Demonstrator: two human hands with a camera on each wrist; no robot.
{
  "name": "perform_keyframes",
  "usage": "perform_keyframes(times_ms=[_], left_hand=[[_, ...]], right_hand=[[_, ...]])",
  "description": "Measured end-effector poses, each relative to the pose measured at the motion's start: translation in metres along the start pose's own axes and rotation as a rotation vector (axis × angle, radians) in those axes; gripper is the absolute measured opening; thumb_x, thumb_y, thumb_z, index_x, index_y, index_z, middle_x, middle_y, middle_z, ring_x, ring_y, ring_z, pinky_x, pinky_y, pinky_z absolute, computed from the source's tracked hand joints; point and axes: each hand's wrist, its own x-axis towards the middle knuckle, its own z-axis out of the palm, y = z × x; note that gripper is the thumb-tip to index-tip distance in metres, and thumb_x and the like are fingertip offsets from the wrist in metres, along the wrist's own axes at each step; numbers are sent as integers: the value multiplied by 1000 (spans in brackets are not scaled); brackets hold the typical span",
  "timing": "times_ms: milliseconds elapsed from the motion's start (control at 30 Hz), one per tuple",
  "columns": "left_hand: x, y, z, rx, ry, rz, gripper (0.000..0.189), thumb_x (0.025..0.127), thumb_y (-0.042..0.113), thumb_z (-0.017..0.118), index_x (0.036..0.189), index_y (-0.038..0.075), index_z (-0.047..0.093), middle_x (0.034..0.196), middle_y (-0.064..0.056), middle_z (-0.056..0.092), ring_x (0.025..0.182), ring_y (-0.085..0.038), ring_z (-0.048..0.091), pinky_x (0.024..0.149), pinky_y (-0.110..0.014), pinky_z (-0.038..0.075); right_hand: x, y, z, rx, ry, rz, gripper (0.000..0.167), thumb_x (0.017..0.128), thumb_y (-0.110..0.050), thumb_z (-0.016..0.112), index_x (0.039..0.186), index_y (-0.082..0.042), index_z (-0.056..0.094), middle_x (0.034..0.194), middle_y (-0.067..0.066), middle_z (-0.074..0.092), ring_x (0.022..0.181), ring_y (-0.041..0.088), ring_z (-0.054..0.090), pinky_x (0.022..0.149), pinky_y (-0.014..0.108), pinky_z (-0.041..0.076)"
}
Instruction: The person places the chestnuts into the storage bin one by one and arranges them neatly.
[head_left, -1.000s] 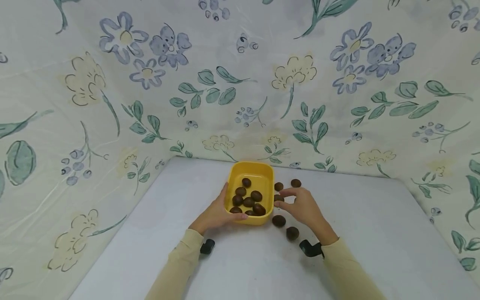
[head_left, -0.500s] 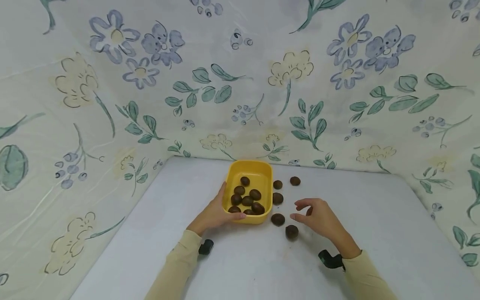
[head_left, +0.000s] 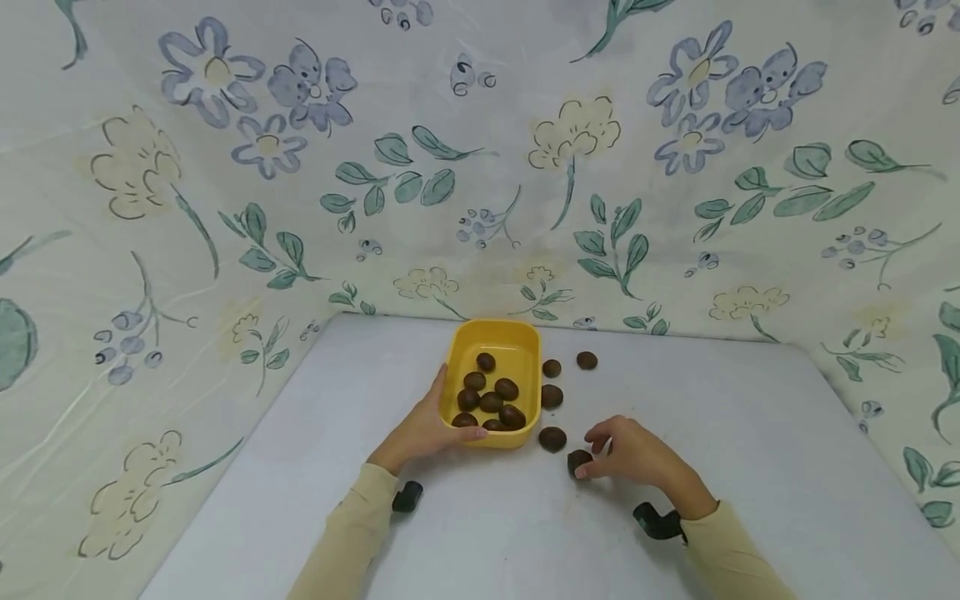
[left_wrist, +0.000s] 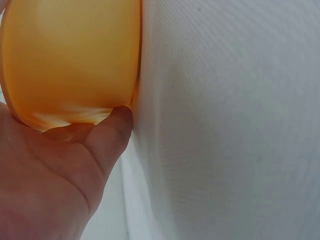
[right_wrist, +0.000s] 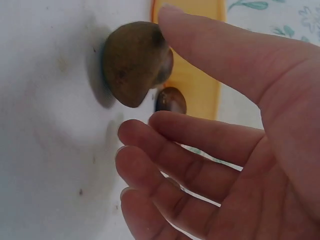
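R hand point(head_left: 637, 454) had just come down to a chestnut-like nut point(head_left: 576, 462), now at its thumb; fingers apart, no grip yet, so pickup looked barely begun. L hand point(head_left: 422, 433) clamped yellow tub point(head_left: 519, 358), up-left of R, w/ other nuts point(head_left: 506, 388) inside.

Tub point(head_left: 497, 333) on table point(head_left: 712, 417), nuts point(head_left: 491, 402) inside, five more nuts point(head_left: 552, 396) to its right, cloth point(head_left: 495, 283) behind

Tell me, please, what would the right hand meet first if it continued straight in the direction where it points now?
The right hand would most likely meet the nearest brown nut-like ball, partly hidden behind its thumb in the head view; whether they touch is unclear.
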Motion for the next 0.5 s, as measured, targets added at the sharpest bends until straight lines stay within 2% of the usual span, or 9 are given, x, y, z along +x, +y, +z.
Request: perform_keyframes(times_ms=[100,233,500], left_hand=[[-1,-1,1,-6,-3,-16,143,71,60,89,167,19,-8,174,-18,14,160,-40,21,129,-60,23],[-2,0,2,-13,-2,-30,142,71,60,89,168,21,-7,175,-17,14,160,-40,21,129,-61,23],[-1,0,1,3,8,-20,142,70,61,89,168,22,-7,175,-16,14,160,-39,22,129,-60,23]], right_hand=[[1,-1,4,19,-11,1,53,75,-28,93,117,-2,75,95,2,70,81,16,59,69,29,55],[1,0,7,21,-3,-41,49,75,-25,94,113,0,76,91,2,70,78,15,59,66,28,54],[4,2,8,58,-18,-82,38,75,-22,93,104,-2,77,81,1,67,70,15,58,61,28,52]])
